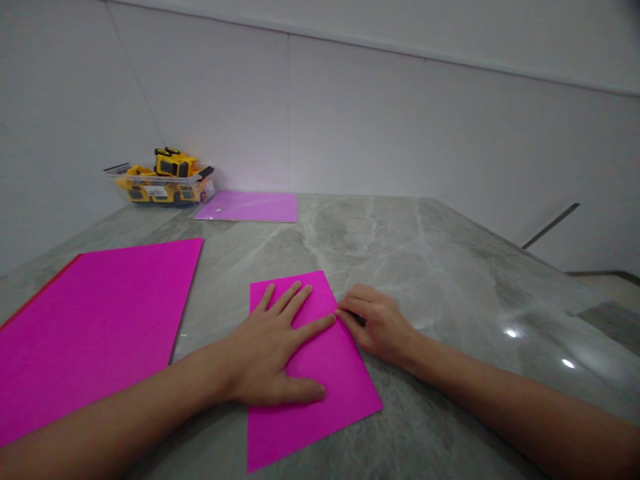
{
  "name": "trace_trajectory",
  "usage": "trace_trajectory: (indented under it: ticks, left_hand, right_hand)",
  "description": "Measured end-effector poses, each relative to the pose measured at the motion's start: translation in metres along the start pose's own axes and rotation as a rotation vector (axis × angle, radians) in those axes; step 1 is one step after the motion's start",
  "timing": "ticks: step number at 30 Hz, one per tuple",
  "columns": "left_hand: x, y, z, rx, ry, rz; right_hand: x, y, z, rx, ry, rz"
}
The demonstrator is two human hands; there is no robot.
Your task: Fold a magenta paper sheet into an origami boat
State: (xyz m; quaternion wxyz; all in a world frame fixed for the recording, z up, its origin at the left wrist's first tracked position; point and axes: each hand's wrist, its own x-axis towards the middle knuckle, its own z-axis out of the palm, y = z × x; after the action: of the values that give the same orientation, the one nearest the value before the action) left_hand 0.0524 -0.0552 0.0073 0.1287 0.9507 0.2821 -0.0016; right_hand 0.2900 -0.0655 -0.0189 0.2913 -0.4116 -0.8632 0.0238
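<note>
I have the small pink sheet [345, 393] in front of me, low in the middle of the view; I take its centre as my clock, 12 pointing to the far wall [350, 120]. My left hand [273, 353] lies flat on it, fingers spread, thumb pointing to 3. My right hand [377, 323] sits at 2, its thumb and forefinger pressed together at the sheet's edge, just beside my left forefinger's tip; I cannot tell whether the paper's lip is caught between them. The step in hand, as I judge it, is working that edge while my other palm pins the sheet. The next move, I'd say, calls for steady pressure on the left so nothing skids, and light right fingertips that follow the slant rather than tug at it.

That slanting edge runs from 12 down to 4 and lies free on the worktop [450, 267], with bare surface from 12 round to 2 before the worktop's right edge. Toward 9 I have less room: the larger pink sheet [115, 320] lies there, apart from mine, under my forearm. A lilac packet [250, 207] at 11 and a clear box [156, 191] of yellow toy vehicles [174, 165] near 10:30 stand well apart from my hands
</note>
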Motion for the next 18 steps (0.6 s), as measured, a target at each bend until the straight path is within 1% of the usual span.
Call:
trace_trajectory:
  ticks: [8, 18]
  left_hand:
    - [-0.001, 0.0, -0.001, -0.019, 0.004, 0.002]
    - [0.0, 0.002, -0.003, -0.014, -0.005, 0.0]
  right_hand:
    - [0.007, 0.004, 0.002, 0.021, 0.002, 0.03]
    - [0.022, 0.019, 0.009, -0.04, -0.009, 0.041]
